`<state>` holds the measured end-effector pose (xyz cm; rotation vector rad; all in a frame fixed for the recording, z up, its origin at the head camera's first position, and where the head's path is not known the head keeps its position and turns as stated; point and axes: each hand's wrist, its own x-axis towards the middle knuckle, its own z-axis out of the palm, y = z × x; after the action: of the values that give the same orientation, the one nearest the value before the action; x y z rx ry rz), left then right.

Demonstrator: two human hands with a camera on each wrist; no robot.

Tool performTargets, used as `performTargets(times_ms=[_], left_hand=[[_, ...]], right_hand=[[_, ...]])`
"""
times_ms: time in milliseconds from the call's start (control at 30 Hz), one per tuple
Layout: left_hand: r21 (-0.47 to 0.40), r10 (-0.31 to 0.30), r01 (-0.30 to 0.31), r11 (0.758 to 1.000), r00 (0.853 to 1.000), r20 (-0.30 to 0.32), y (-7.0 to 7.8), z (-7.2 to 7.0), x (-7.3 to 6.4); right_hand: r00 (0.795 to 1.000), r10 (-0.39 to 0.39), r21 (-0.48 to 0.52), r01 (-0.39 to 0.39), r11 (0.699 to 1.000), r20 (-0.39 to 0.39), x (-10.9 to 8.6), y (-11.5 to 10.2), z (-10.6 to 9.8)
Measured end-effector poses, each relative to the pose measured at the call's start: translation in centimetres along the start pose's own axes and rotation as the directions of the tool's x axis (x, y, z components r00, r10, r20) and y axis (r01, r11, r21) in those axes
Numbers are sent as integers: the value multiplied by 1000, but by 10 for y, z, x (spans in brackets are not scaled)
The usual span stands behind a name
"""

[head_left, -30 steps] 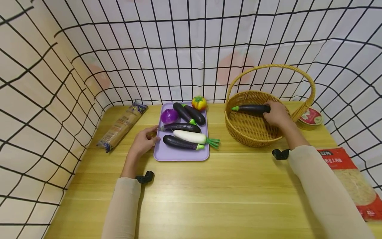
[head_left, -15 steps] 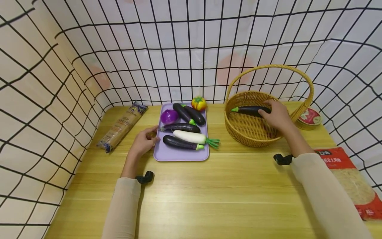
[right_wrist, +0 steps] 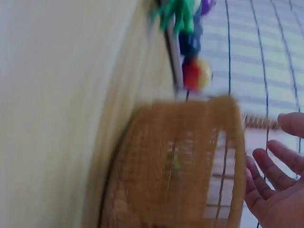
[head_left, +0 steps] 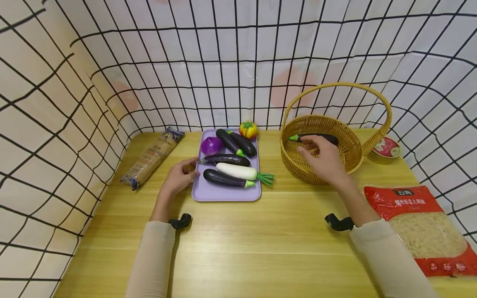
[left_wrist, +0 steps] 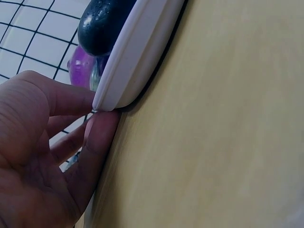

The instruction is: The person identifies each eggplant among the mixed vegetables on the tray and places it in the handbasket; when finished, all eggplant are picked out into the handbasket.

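A lilac tray (head_left: 223, 194) bears a purple onion (head_left: 211, 145), several dark eggplants (head_left: 223, 178), a white radish (head_left: 236, 170) with a green top and a red-yellow pumpkin (head_left: 248, 129) at its back corner. My left hand (head_left: 180, 178) pinches the tray's left rim; the left wrist view shows thumb and forefinger at the rim (left_wrist: 110, 95). To the right, one eggplant (head_left: 328, 138) with a green stem end lies inside the wicker basket (head_left: 313, 176). Over the basket's front, my right hand (head_left: 324, 159) holds nothing, its fingers loosely bent and apart from that eggplant.
A pack of dry noodles (head_left: 152, 158) lies left of the tray. Behind the basket's right side sits a round tin (head_left: 385, 150). A red bag (head_left: 421, 227) of pasta lies at the right edge. The basket's tall handle (head_left: 339, 84) arches overhead, and a black grid (head_left: 223, 62) encloses the table.
My right hand has let go of the eggplant, which now lies in the basket, and has moved left and toward me. The left hand stays at the tray.
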<state>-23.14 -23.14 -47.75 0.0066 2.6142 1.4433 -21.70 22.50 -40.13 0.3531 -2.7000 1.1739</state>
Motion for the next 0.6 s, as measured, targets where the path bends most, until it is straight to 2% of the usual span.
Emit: performTargets(times_ms=[100, 200, 400, 600], left_hand=[[3, -3, 3, 1000, 1000, 1, 0, 0, 0], [7, -10, 10, 1000, 1000, 3, -1, -1, -1], [24, -12, 12, 1000, 1000, 2, 0, -3, -3], [15, -7, 7, 1000, 1000, 2, 1, -1, -2]], right_hand=[[998, -58, 16, 58, 998, 22, -6, -11, 16], [995, -81, 54, 78, 996, 51, -12, -23, 31], [988, -83, 161, 62, 985, 129, -20, -43, 54], [974, -77, 228, 27, 973, 211, -25, -54, 70]])
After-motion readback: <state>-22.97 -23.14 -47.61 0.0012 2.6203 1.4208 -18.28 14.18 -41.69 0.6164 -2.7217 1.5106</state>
